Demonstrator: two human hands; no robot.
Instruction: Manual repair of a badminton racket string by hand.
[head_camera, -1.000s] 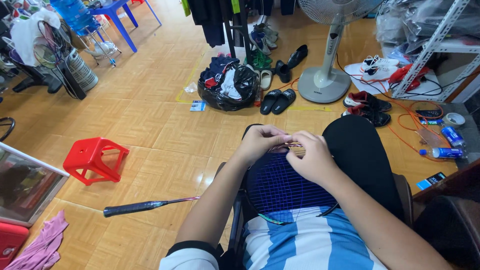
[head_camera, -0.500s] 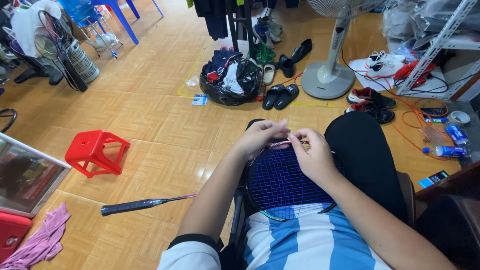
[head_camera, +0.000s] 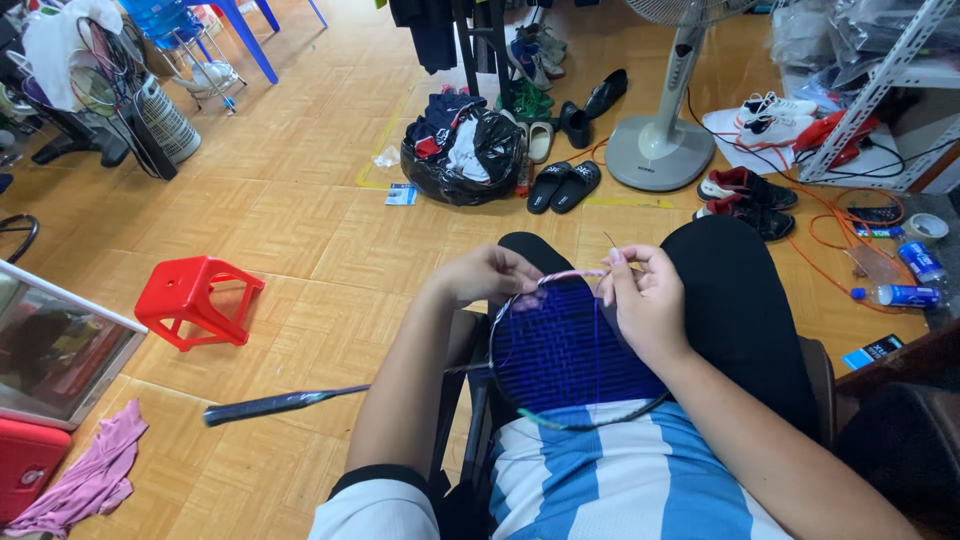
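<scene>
A badminton racket head (head_camera: 565, 350) with blue strings lies flat on my lap, its frame top pointing away from me. My left hand (head_camera: 487, 275) pinches the frame's far left rim. At the far right rim my right hand (head_camera: 648, 300) is closed, with a thin string end (head_camera: 610, 242) sticking up between its fingertips. The racket's dark-gripped handle (head_camera: 275, 403) juts out to the left over the wooden floor. I sit in black trousers and a blue and white striped shirt.
A red plastic stool (head_camera: 197, 298) lies tipped on the floor at left, a pink cloth (head_camera: 88, 480) near it. Ahead are a black bag of clothes (head_camera: 462, 152), black sandals (head_camera: 563, 185) and a standing fan's base (head_camera: 660, 150). Bottles and cables sit at right.
My head has tilted, so the scene sits lower in view. Both hands stay on the racket's far rim, and the right hand has pulled the string end upward a little.
</scene>
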